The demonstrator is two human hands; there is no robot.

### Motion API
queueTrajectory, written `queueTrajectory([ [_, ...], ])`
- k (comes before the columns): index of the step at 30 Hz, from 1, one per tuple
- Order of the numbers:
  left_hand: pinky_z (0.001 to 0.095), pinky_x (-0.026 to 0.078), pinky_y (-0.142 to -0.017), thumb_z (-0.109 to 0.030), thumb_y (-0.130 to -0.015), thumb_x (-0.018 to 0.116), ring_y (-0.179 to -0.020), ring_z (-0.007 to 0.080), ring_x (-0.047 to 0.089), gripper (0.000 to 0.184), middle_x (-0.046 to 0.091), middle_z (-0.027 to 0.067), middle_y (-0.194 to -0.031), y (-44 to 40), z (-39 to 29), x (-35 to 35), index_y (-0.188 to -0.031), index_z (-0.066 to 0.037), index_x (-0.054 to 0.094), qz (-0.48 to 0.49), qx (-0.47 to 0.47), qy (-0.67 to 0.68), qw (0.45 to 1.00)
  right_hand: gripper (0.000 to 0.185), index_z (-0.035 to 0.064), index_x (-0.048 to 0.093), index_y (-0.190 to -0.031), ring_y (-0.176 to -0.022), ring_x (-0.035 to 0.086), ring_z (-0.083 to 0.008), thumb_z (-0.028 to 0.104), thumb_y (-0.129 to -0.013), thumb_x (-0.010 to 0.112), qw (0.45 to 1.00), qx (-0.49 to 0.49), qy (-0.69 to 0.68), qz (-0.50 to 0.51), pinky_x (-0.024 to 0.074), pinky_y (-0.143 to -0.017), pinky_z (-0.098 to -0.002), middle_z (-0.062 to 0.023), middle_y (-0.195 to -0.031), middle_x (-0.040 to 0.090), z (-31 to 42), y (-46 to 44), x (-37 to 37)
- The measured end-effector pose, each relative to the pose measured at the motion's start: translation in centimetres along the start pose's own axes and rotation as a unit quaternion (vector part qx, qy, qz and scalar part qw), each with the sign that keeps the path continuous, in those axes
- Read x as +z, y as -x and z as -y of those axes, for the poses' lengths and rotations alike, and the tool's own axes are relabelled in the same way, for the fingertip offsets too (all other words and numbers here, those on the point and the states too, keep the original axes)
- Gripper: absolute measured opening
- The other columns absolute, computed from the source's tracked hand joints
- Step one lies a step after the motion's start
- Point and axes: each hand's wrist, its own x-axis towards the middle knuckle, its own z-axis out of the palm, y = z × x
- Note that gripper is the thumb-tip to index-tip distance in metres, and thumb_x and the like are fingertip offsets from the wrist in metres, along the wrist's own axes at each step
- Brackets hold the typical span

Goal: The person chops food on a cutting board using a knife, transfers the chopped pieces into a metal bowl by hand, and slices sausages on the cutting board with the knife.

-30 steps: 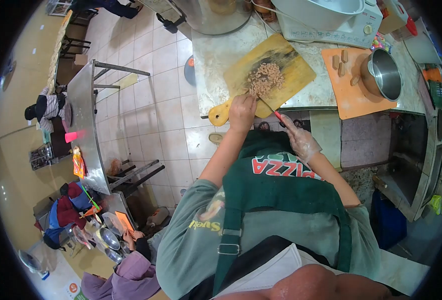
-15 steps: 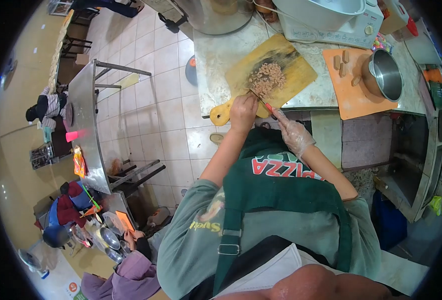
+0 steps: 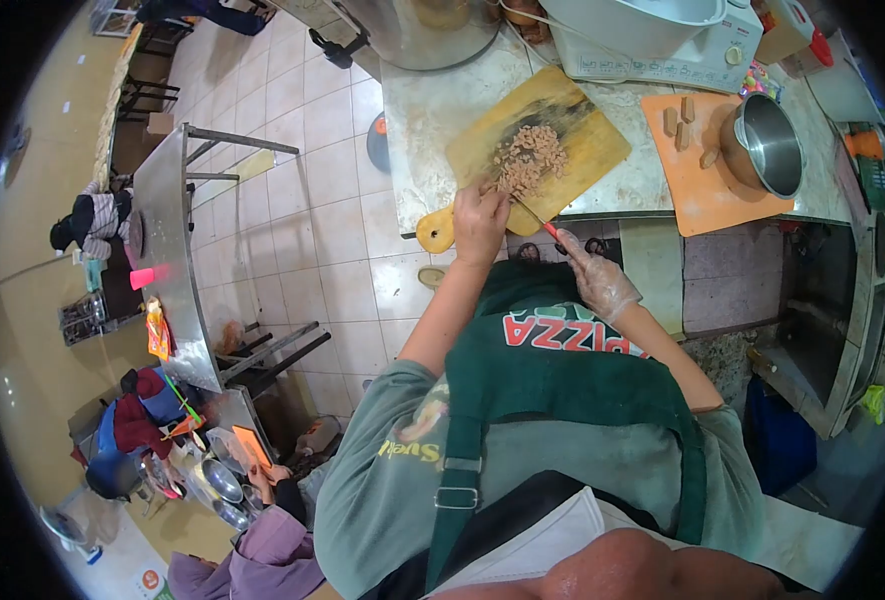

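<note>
A wooden cutting board [image 3: 592, 140] with a rounded handle lies on the counter, bearing a pile of small chopped brownish-pink pieces [image 3: 530, 160], perhaps sausage. My bare left hand [image 3: 479, 220] is closed with its fingers curled at the near side of the pile; what they pinch, if anything, is hidden. In a clear plastic glove, my right hand [image 3: 605, 283] grips the red handle of a knife [image 3: 550, 230]. Its blade points up-left across the board's near edge, the tip close to my left fingers.
On the right, an orange mat [image 3: 697, 190] carries several brown sausage pieces [image 3: 683, 136] and a steel pot [image 3: 770, 150]. A white appliance [image 3: 652, 60] stands behind the board. A steel table [image 3: 167, 250] and co-workers, one in a purple garment [image 3: 272, 555], are at left.
My right hand has drawn the knife back toward my body, down and to the right. My left hand stays at the near side of the pile. The whole view has shifted slightly.
</note>
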Motion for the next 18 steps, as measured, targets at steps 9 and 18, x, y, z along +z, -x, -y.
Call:
queueTrajectory([
  [9,0.0356,0.045,-0.067,-0.006,-0.068,0.063,-0.075,0.0270,0.055,0.009,0.062,0.0100,-0.081,0.4,0.7,-0.1,-0.077,-0.004,0.063,0.044,0.015,0.000,0.999,0.048,0.0286,0.026,-0.134,-0.082,0.056,-0.0412,0.019,-0.090,0.040,0.980,-0.098,-0.120,-0.121,0.0444,-0.070,-0.0474,-0.0236,-0.098,0.057,-0.6,0.1,0.3],
  [18,0.0349,0.045,-0.065,-0.006,-0.069,0.063,-0.073,0.0268,0.056,0.007,0.062,0.0095,-0.078,0.5,0.8,0.3,-0.075,-0.004,0.063,0.036,-0.009,0.006,0.999,0.047,0.0181,0.030,-0.133,-0.095,0.053,-0.0375,0.010,-0.088,0.040,0.997,-0.021,-0.070,-0.023,0.0434,-0.083,-0.0420,-0.0142,-0.125,0.044,1.2,-0.6,-0.6],
])
